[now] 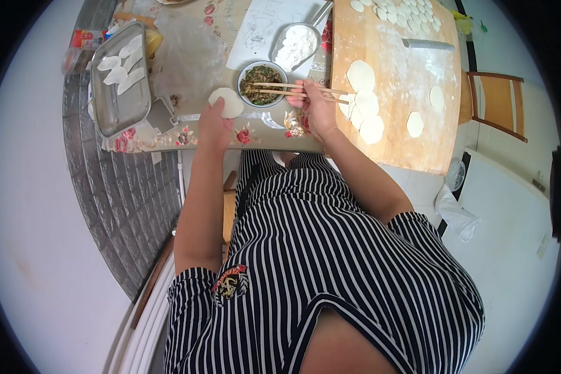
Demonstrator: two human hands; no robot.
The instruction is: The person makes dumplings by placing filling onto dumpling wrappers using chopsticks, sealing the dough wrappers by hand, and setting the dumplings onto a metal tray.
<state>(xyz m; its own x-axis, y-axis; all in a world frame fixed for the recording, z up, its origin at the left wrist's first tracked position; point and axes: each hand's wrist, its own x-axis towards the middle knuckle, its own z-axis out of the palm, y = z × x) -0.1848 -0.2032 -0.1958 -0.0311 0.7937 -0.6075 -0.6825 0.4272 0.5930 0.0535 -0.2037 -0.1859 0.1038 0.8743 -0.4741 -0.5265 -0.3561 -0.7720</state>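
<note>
My left hand (216, 126) holds a round dumpling wrapper (230, 104), its thumb lying over the dough. In my right hand (316, 107) is a pair of chopsticks (281, 88), gripped near the middle. Their tips reach into a bowl of chopped filling (255, 76), brown with green bits. The bowl (239, 91) has a pale body and a dark rim. The wrapper is just left of the bowl and shows no filling on it.
A metal tray (126, 113) with several folded dumplings stands at the left. Behind the bowl is a container of flour (296, 47) on a drawn-on paper sheet (246, 38). The wooden board (396, 81) at right carries several wrappers (371, 129), dough pieces (416, 14) and a knife (427, 44).
</note>
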